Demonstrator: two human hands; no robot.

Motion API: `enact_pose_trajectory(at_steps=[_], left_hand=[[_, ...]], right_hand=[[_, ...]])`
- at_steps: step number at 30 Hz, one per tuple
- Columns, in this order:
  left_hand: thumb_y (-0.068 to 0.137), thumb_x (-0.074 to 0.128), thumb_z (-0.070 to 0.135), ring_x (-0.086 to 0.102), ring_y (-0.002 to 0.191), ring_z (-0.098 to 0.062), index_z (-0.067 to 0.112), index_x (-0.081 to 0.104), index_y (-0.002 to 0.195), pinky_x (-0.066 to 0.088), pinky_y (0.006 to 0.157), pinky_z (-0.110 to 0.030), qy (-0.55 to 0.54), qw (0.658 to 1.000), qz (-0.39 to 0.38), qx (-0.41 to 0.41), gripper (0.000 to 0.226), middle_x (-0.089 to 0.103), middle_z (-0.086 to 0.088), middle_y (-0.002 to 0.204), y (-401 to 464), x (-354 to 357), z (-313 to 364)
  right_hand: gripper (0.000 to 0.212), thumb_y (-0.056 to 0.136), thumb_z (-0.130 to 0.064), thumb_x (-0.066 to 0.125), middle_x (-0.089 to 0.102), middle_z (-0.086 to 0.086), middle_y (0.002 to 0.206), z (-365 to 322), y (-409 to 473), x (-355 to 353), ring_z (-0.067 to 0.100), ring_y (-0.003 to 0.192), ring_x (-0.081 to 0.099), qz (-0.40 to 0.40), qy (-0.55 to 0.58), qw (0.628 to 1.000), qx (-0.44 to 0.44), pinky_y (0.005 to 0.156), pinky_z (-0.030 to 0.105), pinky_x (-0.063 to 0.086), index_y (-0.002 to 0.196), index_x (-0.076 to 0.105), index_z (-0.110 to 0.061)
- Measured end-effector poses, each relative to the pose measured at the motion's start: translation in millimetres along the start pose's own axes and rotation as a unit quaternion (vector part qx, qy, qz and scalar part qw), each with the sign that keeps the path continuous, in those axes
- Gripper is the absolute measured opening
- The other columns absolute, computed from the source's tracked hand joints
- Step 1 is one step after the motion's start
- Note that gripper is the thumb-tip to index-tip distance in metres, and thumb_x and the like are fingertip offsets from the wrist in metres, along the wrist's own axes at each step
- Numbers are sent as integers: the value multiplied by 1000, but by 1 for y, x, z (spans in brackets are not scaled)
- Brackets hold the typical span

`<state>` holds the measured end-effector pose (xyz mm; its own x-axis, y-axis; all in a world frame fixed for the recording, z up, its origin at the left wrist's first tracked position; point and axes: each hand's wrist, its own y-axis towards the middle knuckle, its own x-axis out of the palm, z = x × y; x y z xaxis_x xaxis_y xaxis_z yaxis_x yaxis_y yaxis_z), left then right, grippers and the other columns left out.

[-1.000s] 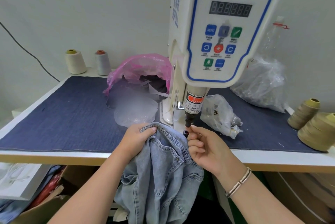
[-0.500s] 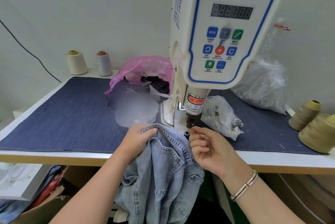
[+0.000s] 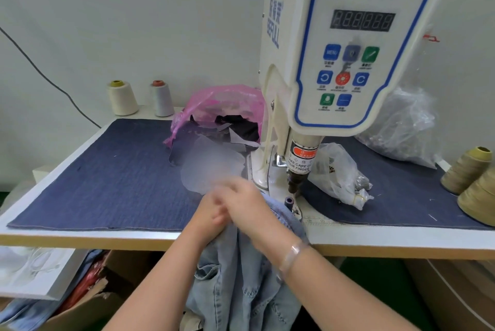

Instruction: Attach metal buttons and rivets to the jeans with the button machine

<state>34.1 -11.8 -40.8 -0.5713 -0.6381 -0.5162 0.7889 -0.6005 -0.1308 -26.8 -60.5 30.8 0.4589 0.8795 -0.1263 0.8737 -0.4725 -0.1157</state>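
Button machine is standing on table w/ denim mat. Jeans are hanging over front edge, waistband by lower die. Right hand is overlapping left hand; both blurred, grips indeterminable, possibly touching the jeans. Plastic bag is lying beside the die.

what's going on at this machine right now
A person sits at a servo button machine with light blue jeans hanging off the front edge of the table. Both hands are bunched together on the denim just left of the punch: the left hand under, the right hand over it. They are motion-blurred, so the grip is unclear. The small dark lower die is uncovered.
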Motion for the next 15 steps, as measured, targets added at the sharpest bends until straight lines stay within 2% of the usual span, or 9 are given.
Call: enact_pose_trajectory(at_steps=[1,2,3,5,7,10,12,15], left_hand=[[90,53,-1,63,82,-19,5,59,76,43,61,-5,-46,997,28,58,17,66,-29,93,7,-3,-1],[88,52,9,61,76,-6,21,60,70,40,56,-5,-62,995,21,75,23,70,-9,80,12,-9,5],[85,53,12,55,63,4,28,59,60,38,51,-7,-83,991,15,104,30,65,9,63,12,-17,5],[86,54,4,46,50,7,34,61,53,35,47,-8,-110,985,-14,129,45,55,18,49,12,-21,1],[86,56,5,44,50,7,33,60,52,34,48,-9,-104,985,-19,137,44,54,19,49,12,-16,-3],[78,55,17,39,49,5,25,47,51,32,48,-11,-119,983,-9,139,29,51,19,47,15,-16,-2],[75,52,22,36,48,3,24,40,53,31,48,-14,-106,984,-9,145,24,48,19,46,15,-16,-2],[69,48,28,36,49,2,21,40,54,30,49,-18,-78,988,-18,136,18,48,19,46,15,-17,-3]], right_hand=[[25,95,-15,46,65,0,87,-4,18,2,12,72,60,36,-92,994,-49,76,29,52,110,65,-13],[27,94,-14,44,67,1,98,-8,35,3,13,85,60,65,-170,979,-90,83,29,49,108,66,-12],[28,93,-11,42,67,4,106,-9,52,2,17,97,59,74,-240,961,-115,87,30,46,105,68,-9],[29,92,-6,42,67,10,110,-6,84,2,26,104,59,39,-406,905,-124,87,32,47,102,69,-5],[29,92,-6,44,67,10,111,2,106,3,27,106,60,3,-539,834,-118,85,30,47,108,68,-9],[26,92,-8,48,66,10,112,11,125,9,29,106,60,8,-595,794,-124,84,33,45,111,65,-10],[25,92,-8,47,65,12,113,12,130,12,30,106,60,29,-609,782,-130,84,34,46,111,64,-8],[25,92,-8,47,66,13,111,15,134,17,31,105,61,39,-620,769,-151,83,35,47,109,65,-7]])
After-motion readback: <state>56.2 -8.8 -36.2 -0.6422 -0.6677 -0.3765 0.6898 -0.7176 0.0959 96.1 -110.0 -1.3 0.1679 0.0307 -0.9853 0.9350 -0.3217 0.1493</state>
